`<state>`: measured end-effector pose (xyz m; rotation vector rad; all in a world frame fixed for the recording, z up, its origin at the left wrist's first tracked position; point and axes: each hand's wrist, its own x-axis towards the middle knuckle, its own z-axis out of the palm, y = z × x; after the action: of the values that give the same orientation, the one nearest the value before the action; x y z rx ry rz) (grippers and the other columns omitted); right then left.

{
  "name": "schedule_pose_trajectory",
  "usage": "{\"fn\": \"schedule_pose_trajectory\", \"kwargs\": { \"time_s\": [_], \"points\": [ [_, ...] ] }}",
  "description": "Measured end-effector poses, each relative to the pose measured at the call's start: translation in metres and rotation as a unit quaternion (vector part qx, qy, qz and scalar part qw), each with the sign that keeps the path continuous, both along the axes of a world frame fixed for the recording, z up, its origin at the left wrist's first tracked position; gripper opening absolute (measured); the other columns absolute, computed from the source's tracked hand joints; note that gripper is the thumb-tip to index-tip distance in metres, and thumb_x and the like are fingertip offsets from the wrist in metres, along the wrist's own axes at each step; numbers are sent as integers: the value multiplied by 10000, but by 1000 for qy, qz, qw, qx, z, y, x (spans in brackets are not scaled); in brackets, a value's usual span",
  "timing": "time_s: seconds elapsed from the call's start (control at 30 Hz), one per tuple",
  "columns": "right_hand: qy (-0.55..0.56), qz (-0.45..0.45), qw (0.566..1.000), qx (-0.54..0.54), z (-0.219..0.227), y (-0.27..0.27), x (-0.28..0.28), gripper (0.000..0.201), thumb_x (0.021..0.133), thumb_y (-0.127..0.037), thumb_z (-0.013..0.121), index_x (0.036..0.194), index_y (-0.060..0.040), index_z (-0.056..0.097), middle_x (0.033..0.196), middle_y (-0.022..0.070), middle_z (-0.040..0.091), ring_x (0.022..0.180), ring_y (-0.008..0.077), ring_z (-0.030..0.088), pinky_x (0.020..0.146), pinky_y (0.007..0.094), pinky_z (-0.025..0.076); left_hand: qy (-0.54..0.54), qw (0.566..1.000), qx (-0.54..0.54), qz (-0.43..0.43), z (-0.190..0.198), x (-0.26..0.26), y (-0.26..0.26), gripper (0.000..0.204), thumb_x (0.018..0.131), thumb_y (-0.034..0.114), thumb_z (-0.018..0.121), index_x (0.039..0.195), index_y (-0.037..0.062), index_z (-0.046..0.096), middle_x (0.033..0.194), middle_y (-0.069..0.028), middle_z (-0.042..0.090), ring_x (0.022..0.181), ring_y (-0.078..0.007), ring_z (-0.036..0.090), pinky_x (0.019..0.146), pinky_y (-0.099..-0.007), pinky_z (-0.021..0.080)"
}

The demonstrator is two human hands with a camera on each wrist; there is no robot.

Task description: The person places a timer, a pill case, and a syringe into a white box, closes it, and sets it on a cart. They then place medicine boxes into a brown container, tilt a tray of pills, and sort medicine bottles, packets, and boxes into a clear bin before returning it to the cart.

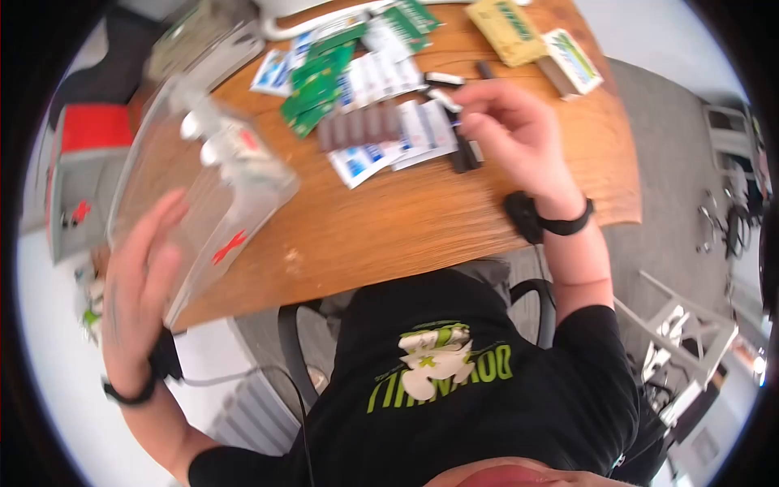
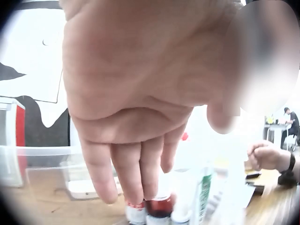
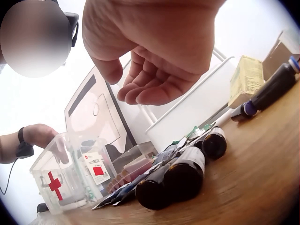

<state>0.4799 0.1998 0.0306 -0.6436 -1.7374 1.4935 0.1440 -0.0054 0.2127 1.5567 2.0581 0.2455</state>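
Note:
My left hand [image 1: 142, 292], fingers straight, is at the near left side of a clear plastic box [image 1: 182, 280] with red crosses. In the left wrist view its fingers [image 2: 126, 168] hang over a brown bottle [image 2: 159, 206] and other white-capped bottles. White-capped bottles [image 1: 213, 152] and a white carton [image 3: 96, 168] with a red square are in the box. My right hand [image 1: 519, 130] hovers above the table with loosely curled fingers and nothing in its grasp. Below it lie several small dark bottles [image 3: 187, 171] with white labels.
Green packets [image 1: 320, 85], white-and-blue packets [image 1: 357, 166] and a brown segmented strip [image 1: 357, 127] cover the middle of the wooden table [image 1: 389, 231]. A yellow carton [image 1: 507, 31] and a white carton [image 1: 572, 63] stand behind the right hand. Another clear container [image 1: 203, 53] is at the back left.

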Motion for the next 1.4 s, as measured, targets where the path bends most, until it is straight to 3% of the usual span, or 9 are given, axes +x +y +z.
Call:
{"fn": "schedule_pose_trajectory", "kwargs": {
  "time_s": [0.07,0.27,0.3,0.43,0.53,0.57,0.8,1.13,1.4],
  "points": [
    [-8,8,1000,13,-1,1,3,186,953,-31,645,1132,6,681,848,-26,666,762,18,595,653,188,483,32,998,62,-8,-8,27,-15,526,977,299,583,1422,22,541,1344,-180,644,1265,-314,605,1102,-410,413],
    [-3,-9,1000,23,1,2,-1,169,943,-49,676,1102,3,692,867,-17,682,744,13,587,651,191,482,144,970,195,-6,-68,50,-33,461,903,92,676,1343,-6,582,1234,-210,663,1120,-385,637,978,-418,482],
    [-2,-18,1000,17,0,3,-1,168,940,-52,680,1099,1,695,879,-15,688,749,13,589,656,192,484,180,947,262,-34,-78,48,-30,403,893,73,693,1284,1,628,1110,-183,688,963,-358,662,839,-409,518],
    [-61,-55,997,6,10,5,1,198,954,-21,663,1147,20,668,982,-3,687,877,47,630,793,214,520,257,889,375,-56,-98,45,-21,316,879,86,718,1190,36,691,906,-110,668,754,-274,644,648,-373,497],
    [-109,-100,988,40,15,0,0,184,950,-13,665,1131,13,681,977,-1,696,855,44,633,780,213,524,234,893,383,-44,-101,41,-18,281,870,89,724,1147,42,713,854,-98,662,720,-260,632,631,-371,486],
    [-74,-144,984,71,14,0,-4,160,905,-90,720,1049,-23,735,805,0,705,708,36,616,669,213,518,241,892,380,-45,-101,40,-18,269,868,89,725,1134,47,719,836,-93,656,706,-257,624,623,-370,481],
    [-190,-316,918,144,4,36,24,143,895,-110,728,1009,-23,739,769,23,707,682,70,631,652,234,524,260,864,427,-61,-105,35,-7,235,864,85,738,1098,62,740,790,-69,653,657,-236,598,624,-359,461],
    [-207,-228,940,147,5,17,3,182,900,-155,725,1028,-26,728,774,34,707,706,103,656,675,252,530,283,863,417,-45,-108,18,-9,208,873,166,742,1065,85,751,761,-50,620,673,-239,581,627,-365,446],
    [-385,-133,860,307,26,28,-65,314,865,-310,700,1067,-68,706,808,93,745,788,305,722,720,412,569,262,842,470,-42,-112,17,-6,228,824,138,773,1047,96,755,796,-51,660,707,-240,616,657,-364,466]
  ]
}}
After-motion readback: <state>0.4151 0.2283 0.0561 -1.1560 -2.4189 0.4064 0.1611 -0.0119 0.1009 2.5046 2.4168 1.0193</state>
